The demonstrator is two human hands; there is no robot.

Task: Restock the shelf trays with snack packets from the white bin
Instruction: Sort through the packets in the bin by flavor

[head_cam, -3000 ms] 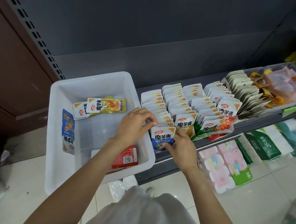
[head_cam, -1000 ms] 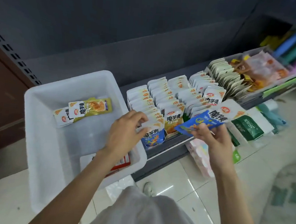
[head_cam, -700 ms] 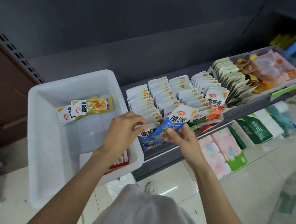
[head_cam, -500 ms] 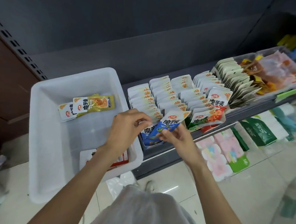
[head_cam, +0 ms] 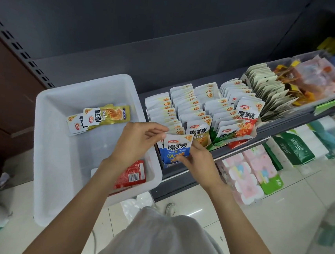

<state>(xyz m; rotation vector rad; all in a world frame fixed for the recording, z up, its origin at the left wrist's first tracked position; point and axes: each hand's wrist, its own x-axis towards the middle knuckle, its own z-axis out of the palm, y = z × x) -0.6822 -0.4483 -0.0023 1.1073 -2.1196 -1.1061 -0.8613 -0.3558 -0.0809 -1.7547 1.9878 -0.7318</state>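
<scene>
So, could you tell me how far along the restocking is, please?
Mostly done: the shelf trays stand packed with upright packets. In hand: both hands, left and right, hold a blue-and-white snack packet at the leftmost tray's front. Left: yellow packets and a red packet remain in the white plastic bin.

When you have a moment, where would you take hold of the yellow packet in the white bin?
Probably the yellow packet by its free right end, from above: it lies flat across a second packet, clear of the white bin walls.
</scene>
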